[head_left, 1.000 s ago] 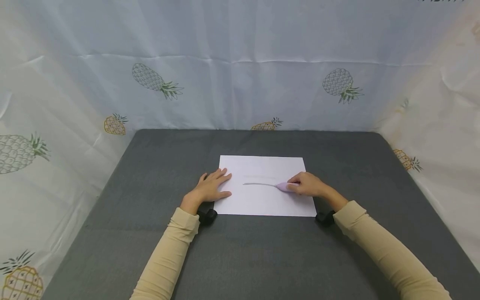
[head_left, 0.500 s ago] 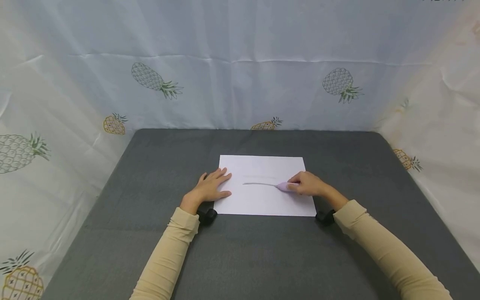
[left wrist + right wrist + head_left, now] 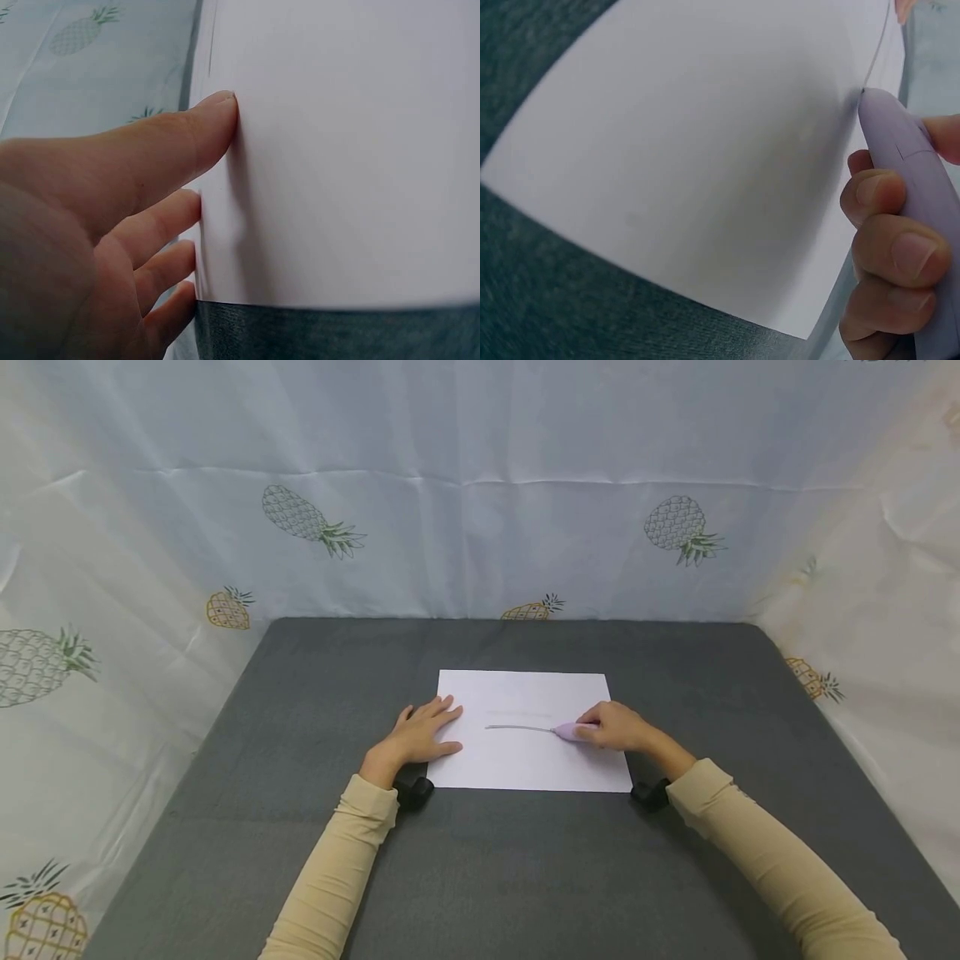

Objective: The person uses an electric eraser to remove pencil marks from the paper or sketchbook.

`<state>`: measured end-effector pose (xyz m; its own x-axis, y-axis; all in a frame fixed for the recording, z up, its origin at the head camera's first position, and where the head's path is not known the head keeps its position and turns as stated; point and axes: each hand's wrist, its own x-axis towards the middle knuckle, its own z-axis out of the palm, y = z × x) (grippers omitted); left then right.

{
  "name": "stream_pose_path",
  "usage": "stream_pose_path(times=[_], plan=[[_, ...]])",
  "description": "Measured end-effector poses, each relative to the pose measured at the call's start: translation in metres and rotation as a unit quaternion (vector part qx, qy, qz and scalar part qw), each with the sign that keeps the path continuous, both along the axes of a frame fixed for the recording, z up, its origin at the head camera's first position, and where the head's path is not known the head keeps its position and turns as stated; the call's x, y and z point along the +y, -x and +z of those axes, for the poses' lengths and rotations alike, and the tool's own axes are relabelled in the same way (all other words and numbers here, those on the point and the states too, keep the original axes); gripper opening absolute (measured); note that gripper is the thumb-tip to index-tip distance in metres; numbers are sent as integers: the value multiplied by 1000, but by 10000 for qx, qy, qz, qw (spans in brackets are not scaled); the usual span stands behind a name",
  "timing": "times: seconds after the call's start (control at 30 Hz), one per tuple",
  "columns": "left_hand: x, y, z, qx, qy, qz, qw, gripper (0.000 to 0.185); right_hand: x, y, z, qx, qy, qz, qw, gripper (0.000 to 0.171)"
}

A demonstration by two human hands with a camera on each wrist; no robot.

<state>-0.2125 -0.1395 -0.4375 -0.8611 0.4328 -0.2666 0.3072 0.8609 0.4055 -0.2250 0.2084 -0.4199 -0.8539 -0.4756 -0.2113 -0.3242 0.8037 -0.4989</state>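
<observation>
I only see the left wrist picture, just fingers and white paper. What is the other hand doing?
Observer: The right hand holds a lilac pen-like tool, fingers curled round it.
Operator: Is it drawing?
Observer: A thin grey line runs from its tip across the paper.
Operator: What's under the paper?
Observer: A dark grey table, with pineapple-print cloth hung behind.

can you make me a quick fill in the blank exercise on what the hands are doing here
1. The left hand rests flat on the sheet's ____ edge.
2. The right hand grips a ____ pen-shaped tool.
3. The white paper sheet lies on a dark ____ table.
4. A thin ____ line runs across the sheet from the tool's tip.

Missing words: left; purple; grey; grey
</observation>
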Motion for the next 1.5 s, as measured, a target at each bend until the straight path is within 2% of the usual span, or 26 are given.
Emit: stream_pose_path(times=[0.77, 0.87, 1.1, 1.37, 1.43, 1.5], plan=[[0, 0, 0, -2, 24, -11, 10000, 69, -4, 0, 4, 73, -183, 33, 9998, 32], [0, 0, 1, 7, 19, -18, 10000, 69, -2, -1, 6, 62, -63, -22, 10000, 31], [-1, 0, 1, -6, -14, -4, 10000, 68, 2, -2, 11, -356, 194, -205, 9990, 28], [0, 0, 1, 20, -17, -15, 10000, 68, 2, -5, 16, -1120, -32, 207, 9935, 25], [0, 1, 1, 18, -13, -15, 10000, 69, 1, -5, 15, -1170, -94, 258, 9927, 23], [1, 1, 1, -15, -8, -4, 10000, 69, 0, -6, 13, -1011, -98, 289, 9944, 23]])
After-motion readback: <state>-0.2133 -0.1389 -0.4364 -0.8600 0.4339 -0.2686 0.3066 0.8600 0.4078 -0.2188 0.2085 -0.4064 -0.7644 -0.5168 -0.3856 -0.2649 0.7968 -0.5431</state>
